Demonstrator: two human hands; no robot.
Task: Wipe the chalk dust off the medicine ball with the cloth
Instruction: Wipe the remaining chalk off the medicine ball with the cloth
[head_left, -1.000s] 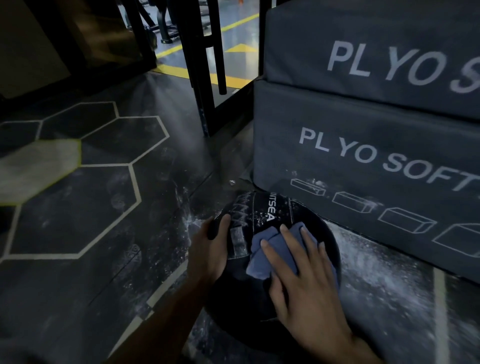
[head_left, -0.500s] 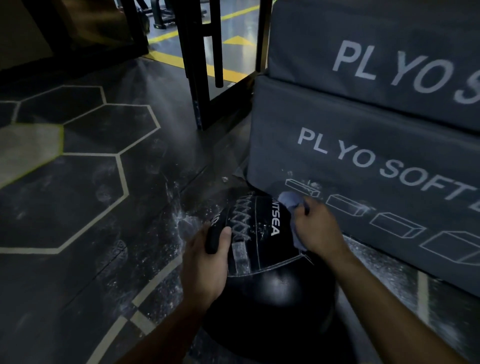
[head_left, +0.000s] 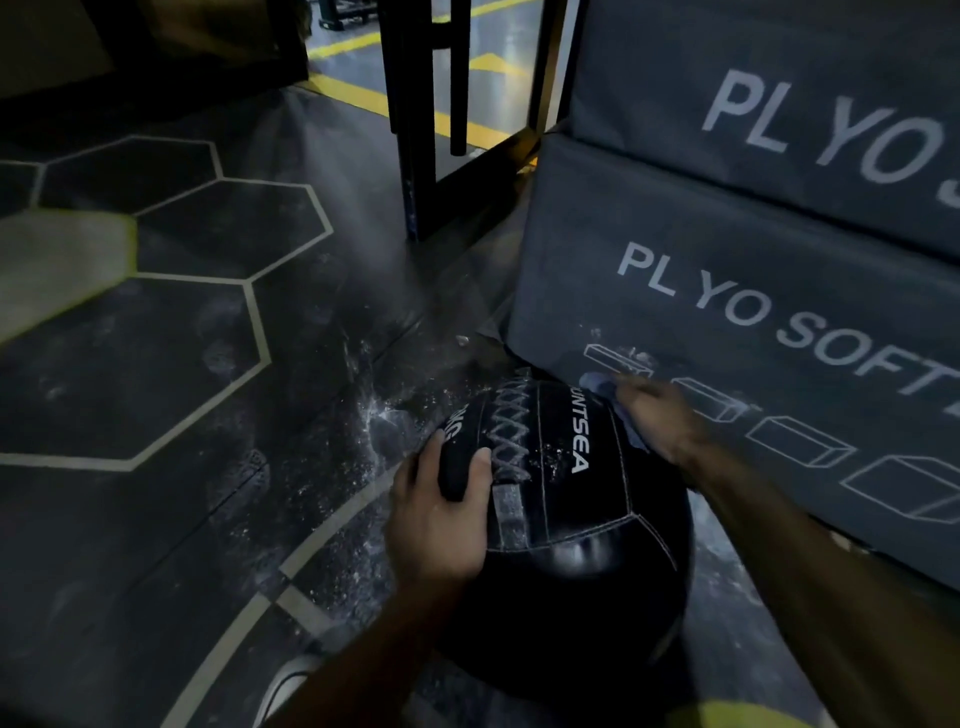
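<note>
Right hand (head_left: 657, 418) motion-blurred, covering most of cloth (head_left: 597, 382); grip unclear.

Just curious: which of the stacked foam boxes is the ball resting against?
The lower plyo box, beneath the other; the medicine ball sits at its bottom corner.
</note>
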